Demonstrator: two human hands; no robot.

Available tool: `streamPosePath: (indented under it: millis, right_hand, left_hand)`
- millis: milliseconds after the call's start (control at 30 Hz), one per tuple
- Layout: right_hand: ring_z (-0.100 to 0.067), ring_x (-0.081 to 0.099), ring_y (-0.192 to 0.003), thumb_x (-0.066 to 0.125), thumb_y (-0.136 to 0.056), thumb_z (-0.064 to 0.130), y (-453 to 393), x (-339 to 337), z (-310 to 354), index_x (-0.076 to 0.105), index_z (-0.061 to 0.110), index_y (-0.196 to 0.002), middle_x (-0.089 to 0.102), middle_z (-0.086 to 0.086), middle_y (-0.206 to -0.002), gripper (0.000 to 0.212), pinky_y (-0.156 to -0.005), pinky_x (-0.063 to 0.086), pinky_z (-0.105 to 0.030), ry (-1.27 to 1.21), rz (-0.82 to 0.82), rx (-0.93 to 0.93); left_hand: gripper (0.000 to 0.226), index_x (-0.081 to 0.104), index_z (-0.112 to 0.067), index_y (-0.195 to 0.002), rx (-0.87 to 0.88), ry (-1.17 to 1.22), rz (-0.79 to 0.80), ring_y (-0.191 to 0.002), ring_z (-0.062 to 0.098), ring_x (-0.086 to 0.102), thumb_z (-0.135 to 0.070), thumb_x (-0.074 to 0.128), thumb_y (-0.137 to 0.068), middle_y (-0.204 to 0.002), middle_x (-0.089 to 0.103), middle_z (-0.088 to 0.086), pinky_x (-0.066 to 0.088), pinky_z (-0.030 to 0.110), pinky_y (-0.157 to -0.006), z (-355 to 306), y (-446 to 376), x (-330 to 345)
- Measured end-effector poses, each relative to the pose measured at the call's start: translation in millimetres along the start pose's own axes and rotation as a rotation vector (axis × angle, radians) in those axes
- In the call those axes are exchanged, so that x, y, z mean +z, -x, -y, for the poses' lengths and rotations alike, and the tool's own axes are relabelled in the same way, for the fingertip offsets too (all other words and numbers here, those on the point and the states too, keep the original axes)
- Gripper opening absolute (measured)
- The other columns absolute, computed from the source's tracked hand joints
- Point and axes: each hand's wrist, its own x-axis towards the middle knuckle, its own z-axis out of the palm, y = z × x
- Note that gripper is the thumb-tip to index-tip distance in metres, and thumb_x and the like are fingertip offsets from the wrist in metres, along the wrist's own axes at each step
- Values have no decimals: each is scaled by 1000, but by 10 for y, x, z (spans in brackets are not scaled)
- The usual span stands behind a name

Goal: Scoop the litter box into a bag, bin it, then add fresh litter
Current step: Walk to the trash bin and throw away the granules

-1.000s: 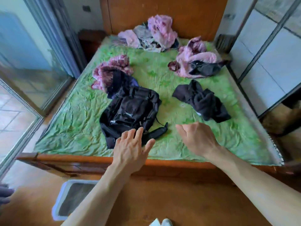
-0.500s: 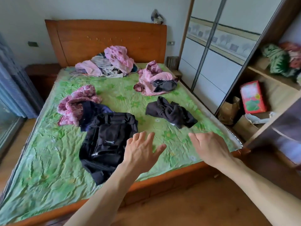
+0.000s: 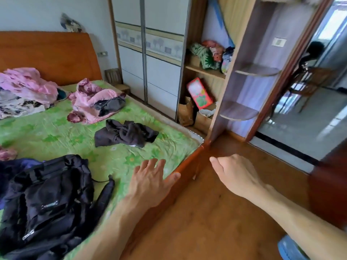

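Litter box, bag and fresh litter all lie outside this view, so their place cannot be told.

Nearest the camera, both hands are held out in the air and hold nothing. The left hand [image 3: 150, 182] is spread wide, fingers straight and thumb out, above the green bedspread [image 3: 56, 132] close to the wooden foot rail [image 3: 187, 166] of the bed. The right hand [image 3: 236, 175] is over the wooden floor [image 3: 206, 218], its fingers loosely curled under, well apart from the left.

Just left of the left forearm, a black backpack [image 3: 47, 203] lies flat on the bedspread with a strap trailing toward the arm. A blue object [image 3: 289, 248] shows at the bottom right edge, too cut off to tell what it is.

Further up the bed a crumpled black garment [image 3: 125, 134] lies by itself. Beyond it is a pink heap of clothes [image 3: 90, 102] with a dark piece on top, and more pink and patterned clothes [image 3: 24, 91] sit against the orange headboard [image 3: 47, 55].

Past the bed's right side stands a wardrobe with sliding doors [image 3: 161, 72]. Next to it are open shelves [image 3: 206, 70] holding bundled fabric, with a red box [image 3: 200, 93] leaning on the level below. At far right a doorway [image 3: 304, 102] opens onto another room.
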Motion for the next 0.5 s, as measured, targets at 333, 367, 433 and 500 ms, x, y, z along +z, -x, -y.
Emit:
streamPosePath:
  millis: [333, 367, 433, 500]
  right_hand:
    - [-8, 36, -40, 25, -102, 46, 1198, -381, -2603, 34, 20, -49, 34, 5, -43, 60, -45, 23, -21, 115, -8, 450]
    - [-8, 34, -39, 22, -102, 48, 1306, -400, -2866, 34, 19, -49, 33, 5, -43, 61, -45, 23, -22, 112, -23, 478]
    - [-8, 33, -39, 24, -102, 47, 1511, -468, -3349, 34, 21, -50, 32, 5, -43, 59, -45, 23, -22, 82, -33, 523]
    - [-11, 37, -41, 27, -102, 44, 1690, -536, -3745, 36, 21, -52, 35, 5, -45, 57, -46, 29, -27, 71, -30, 588]
  left_hand:
    - [71, 35, -33, -146, 385, 17, 161, -142, 19, 34, -76, 17, -92, -152, 39, -8, 30, 43, -118, -2802, -943, 604]
    - [68, 35, -33, -146, 419, 5, 175, -142, 19, 34, -74, 19, -94, -153, 38, -8, 28, 42, -118, -3079, -1004, 666]
    - [66, 37, -33, -144, 489, -27, 189, -141, 18, 35, -73, 20, -94, -152, 39, -8, 30, 40, -115, -3593, -1125, 783]
    - [69, 42, -31, -141, 535, -48, 196, -138, 17, 39, -74, 19, -93, -149, 43, -8, 33, 39, -112, -4022, -1246, 892]
